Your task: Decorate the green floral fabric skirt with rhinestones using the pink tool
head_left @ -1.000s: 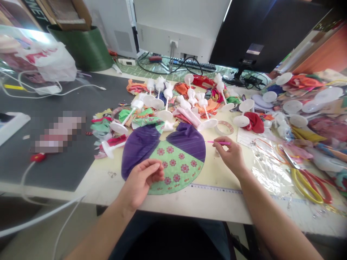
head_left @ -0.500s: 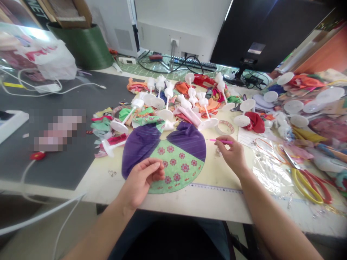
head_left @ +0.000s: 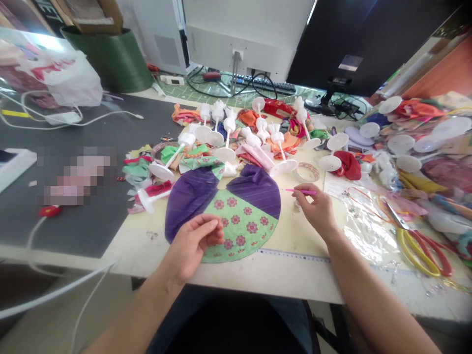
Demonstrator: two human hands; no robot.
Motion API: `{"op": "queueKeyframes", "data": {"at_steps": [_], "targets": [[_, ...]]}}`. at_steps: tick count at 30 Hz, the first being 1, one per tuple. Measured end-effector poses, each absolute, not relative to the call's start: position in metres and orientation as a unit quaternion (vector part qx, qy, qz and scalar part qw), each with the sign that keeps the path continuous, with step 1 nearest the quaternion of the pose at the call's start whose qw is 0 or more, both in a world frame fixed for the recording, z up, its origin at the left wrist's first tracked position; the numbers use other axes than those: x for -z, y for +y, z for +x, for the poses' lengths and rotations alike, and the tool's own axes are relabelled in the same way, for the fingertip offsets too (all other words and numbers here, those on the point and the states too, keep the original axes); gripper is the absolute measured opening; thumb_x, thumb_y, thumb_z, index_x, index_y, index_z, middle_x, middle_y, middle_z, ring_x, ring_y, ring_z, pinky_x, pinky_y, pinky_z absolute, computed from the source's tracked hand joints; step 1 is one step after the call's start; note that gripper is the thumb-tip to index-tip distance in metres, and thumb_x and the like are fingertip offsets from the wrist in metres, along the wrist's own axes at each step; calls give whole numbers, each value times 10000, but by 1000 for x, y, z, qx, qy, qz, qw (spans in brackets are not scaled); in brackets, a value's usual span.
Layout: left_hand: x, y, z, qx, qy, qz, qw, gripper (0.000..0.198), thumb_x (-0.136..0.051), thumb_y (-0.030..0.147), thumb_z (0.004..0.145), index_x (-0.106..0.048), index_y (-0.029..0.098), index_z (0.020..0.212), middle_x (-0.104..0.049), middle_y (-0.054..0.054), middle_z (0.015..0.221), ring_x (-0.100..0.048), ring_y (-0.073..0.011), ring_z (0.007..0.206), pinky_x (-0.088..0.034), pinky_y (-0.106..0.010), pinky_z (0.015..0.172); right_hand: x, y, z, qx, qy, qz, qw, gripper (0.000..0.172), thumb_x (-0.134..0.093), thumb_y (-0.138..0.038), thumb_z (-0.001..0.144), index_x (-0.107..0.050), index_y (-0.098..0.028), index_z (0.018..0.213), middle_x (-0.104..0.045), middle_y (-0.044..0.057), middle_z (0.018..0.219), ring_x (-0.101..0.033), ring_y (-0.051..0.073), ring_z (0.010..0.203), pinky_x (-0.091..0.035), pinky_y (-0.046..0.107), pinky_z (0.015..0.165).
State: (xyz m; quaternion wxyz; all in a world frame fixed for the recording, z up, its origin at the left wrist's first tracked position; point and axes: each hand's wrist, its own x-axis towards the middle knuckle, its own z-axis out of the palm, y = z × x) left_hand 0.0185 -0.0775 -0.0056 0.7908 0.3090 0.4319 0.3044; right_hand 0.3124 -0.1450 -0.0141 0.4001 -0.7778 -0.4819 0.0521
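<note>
Pinching a pink stick (head_left: 303, 191), right hand (head_left: 317, 211) sits beside the fabric circle (head_left: 254, 196); left hand (head_left: 193, 243) curls atop it, grip unclear.

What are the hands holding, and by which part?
Right hand pinches a thin pink stick around its middle, with the left tip free. Left hand rests curled on the purple-and-green fabric; nothing is visible in it.

Left hand (head_left: 193, 243): shown loosely curled, palm turned inward, fingers bent toward the thumb, with the bare forearm extended behind it. Right hand (head_left: 317, 209): shown back-up, thumb and fingertips pinched together ahead of the knuckles, forearm likewise bare.
</note>
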Motion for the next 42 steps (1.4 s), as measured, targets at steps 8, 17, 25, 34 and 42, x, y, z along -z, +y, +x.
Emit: {"op": "queueKeyframes", "data": {"at_steps": [8, 17, 25, 34, 42], "targets": [[7, -78, 18, -304, 428, 312, 792, 227, -796, 256, 648, -676, 128, 791, -648, -21, 724, -609, -110, 633, -556, -213, 593, 15, -146, 313, -46, -484, -773, 407, 154, -576, -318, 816, -653, -186, 836, -708, 50, 760, -646, 177, 662, -450, 271, 536], [8, -78, 18, -303, 427, 314, 792, 243, -804, 269, 635, -677, 129, 789, -649, -17, 732, -607, -106, 633, -554, -210, 590, 16, -145, 311, -64, -499, -761, 410, 151, -577, -316, 811, -648, -184, 828, -706, 55, 795, -669, 192, 718, -466, 268, 541], [8, -78, 19, -304, 430, 317, 789, 250, -806, 275, 629, -678, 129, 786, -648, -17, 722, -603, -107, 635, -555, -212, 592, 14, -145, 311, -45, -505, -764, 399, 151, -570, -310, 812, -653, -184, 822, -708, 52, 782, -641, 175, 670, -444, 264, 521], [8, -78, 18, -303, 434, 317, 787, 262, -810, 278, 622, -677, 129, 790, -647, -17, 719, -605, -110, 636, -555, -216, 594, 16, -146, 313, -34, -503, -766, 399, 145, -578, -306, 810, -654, -183, 824, -705, 47, 778, -638, 170, 660, -443, 265, 522], [8, -77, 19, -303, 432, 320, 787, 258, -808, 280, 624, -677, 128, 786, -648, -19, 718, -605, -111, 632, -552, -215, 592, 18, -145, 313, -41, -515, -760, 394, 138, -568, -304, 813, -650, -193, 826, -704, 45, 781, -646, 177, 667, -474, 276, 541]]}}
